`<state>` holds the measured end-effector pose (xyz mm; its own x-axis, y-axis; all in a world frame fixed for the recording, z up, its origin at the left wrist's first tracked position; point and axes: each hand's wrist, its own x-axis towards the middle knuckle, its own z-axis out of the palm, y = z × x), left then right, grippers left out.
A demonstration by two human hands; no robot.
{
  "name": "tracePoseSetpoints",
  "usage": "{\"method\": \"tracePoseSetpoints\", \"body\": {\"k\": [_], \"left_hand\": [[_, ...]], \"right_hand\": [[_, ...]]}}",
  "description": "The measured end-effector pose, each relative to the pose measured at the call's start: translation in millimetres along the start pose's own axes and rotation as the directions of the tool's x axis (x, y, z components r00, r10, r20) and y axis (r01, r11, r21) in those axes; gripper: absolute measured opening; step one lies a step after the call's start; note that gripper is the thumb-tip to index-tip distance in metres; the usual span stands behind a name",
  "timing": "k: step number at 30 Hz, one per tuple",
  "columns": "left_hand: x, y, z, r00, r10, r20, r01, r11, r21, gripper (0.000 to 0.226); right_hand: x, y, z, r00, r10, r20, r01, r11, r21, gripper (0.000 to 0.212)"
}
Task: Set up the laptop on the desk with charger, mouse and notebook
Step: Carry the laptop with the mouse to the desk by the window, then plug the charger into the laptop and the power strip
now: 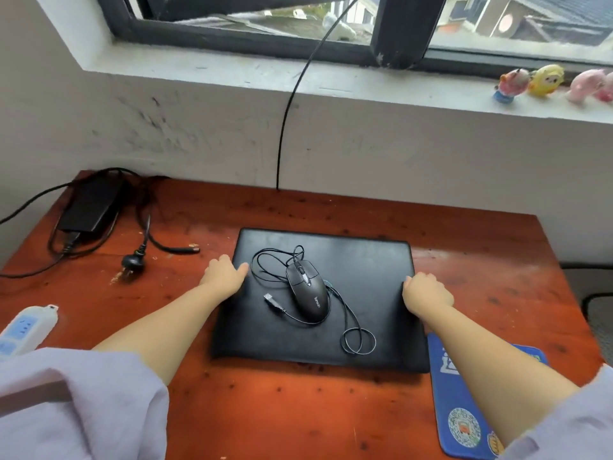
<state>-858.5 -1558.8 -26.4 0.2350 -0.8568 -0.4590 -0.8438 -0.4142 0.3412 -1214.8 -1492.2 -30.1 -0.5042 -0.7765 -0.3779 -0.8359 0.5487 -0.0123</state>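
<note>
A closed black laptop (365, 270) lies flat in the middle of the red wooden desk (282, 410). On its lid rests a black wired mouse (306, 290) with its cable and USB plug (272, 299) loosely coiled around it. My left hand (225, 272) grips the laptop's left edge, thumb on the lid. Over on the laptop's right edge, my right hand (426, 290) is closed around it. The black charger brick (91, 204) with tangled cables and a wall plug (132, 262) sits at the desk's far left corner. No notebook is in view.
A blue mouse pad (461, 423) lies at the front right, partly under my right forearm. A white power strip (25, 328) sits at the left edge. A black cable (285, 127) hangs down the wall from the window. Small toy figures (544, 81) stand on the sill.
</note>
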Motion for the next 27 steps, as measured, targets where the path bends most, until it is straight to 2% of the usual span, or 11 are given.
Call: {"method": "tracePoseSetpoints", "body": {"k": [3,8,12,14,18,20,22,24,27], "left_hand": [[-8.8,-14.5,-4.9,0.998,0.067,-0.003,-0.067,0.995,-0.072,0.045],[-7.2,-41.9,-20.6,0.971,0.235,-0.032,-0.237,0.968,-0.082,0.035],[16.9,-64.4,-47.9,0.924,0.382,-0.035,-0.38,0.924,0.041,0.032],[33.2,-79.8,-61.4,0.868,0.496,-0.005,-0.489,0.857,0.161,0.033],[63.7,-101.7,-77.4,0.71,0.702,0.054,-0.671,0.651,0.355,0.041],[77.4,-106.6,-78.3,0.67,0.74,0.068,-0.693,0.589,0.417,0.046],[89.1,-108.2,-77.7,0.644,0.755,0.121,-0.706,0.527,0.472,0.043],[98.7,-109.3,-77.5,0.615,0.772,0.16,-0.724,0.473,0.501,0.03],[110.2,-109.9,-79.3,0.617,0.773,0.147,-0.734,0.498,0.462,0.016]], "right_hand": [[-0.3,-22.9,-6.7,0.986,-0.054,-0.157,0.054,0.999,-0.004,0.035],[-13.6,-96.4,-13.3,0.902,-0.234,-0.364,0.275,0.959,0.065,0.031],[-32.1,-175.9,-9.8,0.837,-0.352,-0.419,0.427,0.899,0.098,0.033],[-41.9,-216.0,-4.0,0.819,-0.388,-0.423,0.47,0.877,0.105,0.031],[-59.6,-280.9,12.1,0.727,-0.578,-0.371,0.622,0.783,-0.001,0.029],[-60.2,-300.2,18.1,0.693,-0.656,-0.3,0.671,0.739,-0.064,0.029],[-51.1,-310.8,19.9,0.725,-0.649,-0.232,0.648,0.756,-0.09,0.03],[-35.8,-316.7,19.8,0.787,-0.603,-0.134,0.597,0.798,-0.081,0.033],[-13.2,-322.6,19.9,0.827,-0.562,0.006,0.561,0.825,-0.068,0.04]]}}
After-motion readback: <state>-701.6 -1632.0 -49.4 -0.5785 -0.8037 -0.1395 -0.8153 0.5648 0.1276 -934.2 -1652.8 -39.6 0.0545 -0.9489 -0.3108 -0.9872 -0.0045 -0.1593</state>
